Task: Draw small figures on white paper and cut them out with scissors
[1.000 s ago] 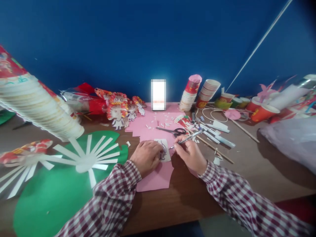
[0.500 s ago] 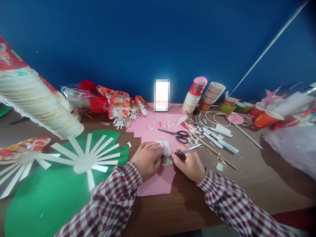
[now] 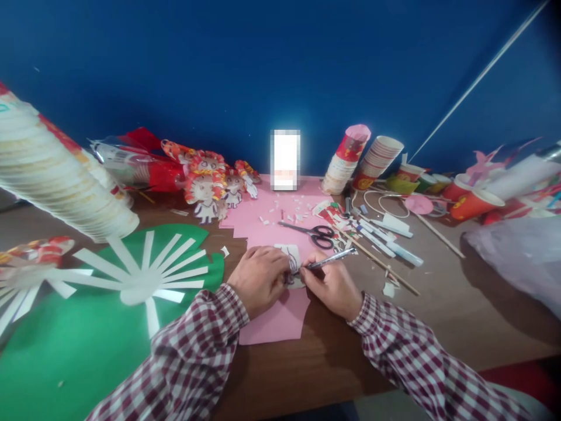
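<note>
A small white paper piece [image 3: 292, 255] with dark drawn lines lies on pink paper [image 3: 274, 321] in front of me. My left hand [image 3: 262, 278] rests on its left side, fingers curled together and pressing it down; part of the piece is hidden under them. Pinched in my right hand [image 3: 329, 285] is a slim pen [image 3: 332, 258], its tip touching or close to the drawing's right side. Just beyond the hands lie scissors [image 3: 312, 233] with black handles, partly spread.
On the left are a green paper leaf [image 3: 100, 345], white strip fans [image 3: 142, 286] and a leaning cup stack [image 3: 56, 169]. Paper figures [image 3: 205, 193] stand behind. To the right lie markers [image 3: 377, 240], a wooden stick [image 3: 401, 279], paper scraps and more cups [image 3: 379, 161].
My view has shifted slightly, so most things sit a little differently in the picture. The right hand and pen have moved slightly closer to the left hand.
</note>
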The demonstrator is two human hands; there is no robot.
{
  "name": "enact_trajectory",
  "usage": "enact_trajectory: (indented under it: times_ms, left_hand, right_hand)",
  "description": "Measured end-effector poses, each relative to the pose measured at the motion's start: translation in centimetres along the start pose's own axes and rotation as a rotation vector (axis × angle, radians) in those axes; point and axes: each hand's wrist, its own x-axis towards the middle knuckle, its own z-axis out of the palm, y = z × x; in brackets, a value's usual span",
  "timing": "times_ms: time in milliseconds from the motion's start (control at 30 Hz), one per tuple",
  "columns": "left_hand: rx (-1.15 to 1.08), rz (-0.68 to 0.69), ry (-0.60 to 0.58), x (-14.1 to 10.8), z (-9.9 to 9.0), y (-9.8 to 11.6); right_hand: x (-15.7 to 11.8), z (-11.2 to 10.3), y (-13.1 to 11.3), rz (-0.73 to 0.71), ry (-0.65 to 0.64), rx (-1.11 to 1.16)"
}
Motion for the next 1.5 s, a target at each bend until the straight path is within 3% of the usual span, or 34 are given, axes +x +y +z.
enact_trajectory:
  times_ms: [1500]
  left_hand:
    - [0.017, 0.003, 0.003, 0.10, 0.24, -0.13]
  right_hand:
    - [0.18, 0.01, 0.14, 0.025, -0.045, 0.049]
